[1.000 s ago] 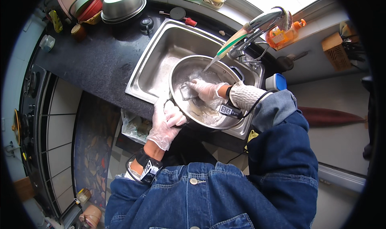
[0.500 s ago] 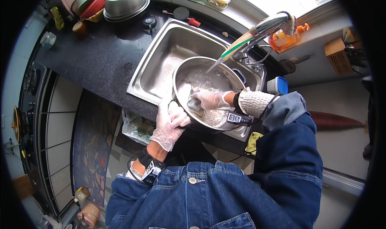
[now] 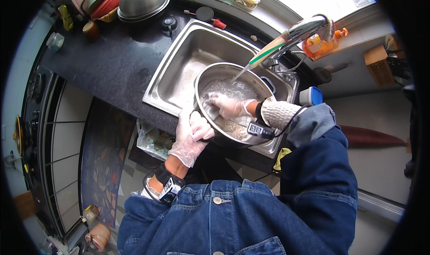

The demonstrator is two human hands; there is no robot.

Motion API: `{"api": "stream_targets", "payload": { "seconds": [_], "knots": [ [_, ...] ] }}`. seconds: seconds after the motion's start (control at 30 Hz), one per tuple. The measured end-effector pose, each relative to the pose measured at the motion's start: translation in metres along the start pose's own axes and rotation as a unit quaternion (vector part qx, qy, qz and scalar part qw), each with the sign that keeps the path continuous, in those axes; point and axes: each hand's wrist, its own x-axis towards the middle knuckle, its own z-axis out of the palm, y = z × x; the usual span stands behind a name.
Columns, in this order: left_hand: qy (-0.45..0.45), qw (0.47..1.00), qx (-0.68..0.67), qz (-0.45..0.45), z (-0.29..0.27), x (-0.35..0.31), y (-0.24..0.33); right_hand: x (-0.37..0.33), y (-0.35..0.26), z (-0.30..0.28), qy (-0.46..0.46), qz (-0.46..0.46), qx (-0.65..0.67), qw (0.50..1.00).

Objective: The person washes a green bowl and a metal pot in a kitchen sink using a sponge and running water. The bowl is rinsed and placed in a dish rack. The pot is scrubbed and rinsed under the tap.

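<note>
Lower frame: denim jacket sleeves, a black wrist strap on the left forearm. Both hands wear thin clear gloves.

Left hand (image 3: 190, 136), centre of frame, just below the sink's near edge: fingers curled together and clamped over the near rim of the steel pot (image 3: 210, 78), thumb side on the outside wall. It looks to be steadying the pot at a tilt against the front of the sink.

Right hand (image 3: 226, 106), centre, inside the pot: fingers spread slightly and pressed flat on the wet inner wall. Whether a cloth or sponge lies under the palm cannot be told; foam and water blur it.

Pot: sits in the sink (image 3: 179, 67) at centre, leaning toward the person. Judged stiff and fairly heavy, more so with water in it; wet, soapy steel under glove film will be slippery. The rim seems the surest hold, as the left hand has it; a side handle shows at the far right of the pot.

Beyond, upper right of centre: tap (image 3: 295, 33) running a thin stream into the pot. Orange soap bottle (image 3: 316, 44) behind it.

Upper left: dark countertop (image 3: 112, 62), a steel mixing bowl (image 3: 141, 0) stacked over coloured dishes.
</note>
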Motion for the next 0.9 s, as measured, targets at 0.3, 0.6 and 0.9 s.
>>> {"api": "stream_targets", "payload": {
  "seconds": [0.3, 0.6, 0.9],
  "knots": [
    [-0.012, 1.000, -0.005, 0.003, -0.004, -0.002, -0.002, -0.029, -0.006, 0.007, -0.164, 0.129, 0.061, 0.976],
    [-0.014, 1.000, -0.007, -0.017, -0.009, 0.001, 0.000, -0.024, -0.023, 0.006, -0.183, 0.038, 0.047, 0.981],
    [-0.018, 1.000, 0.010, -0.008, -0.009, -0.003, 0.000, -0.018, -0.031, 0.008, -0.201, 0.023, 0.047, 0.978]
  ]
}}
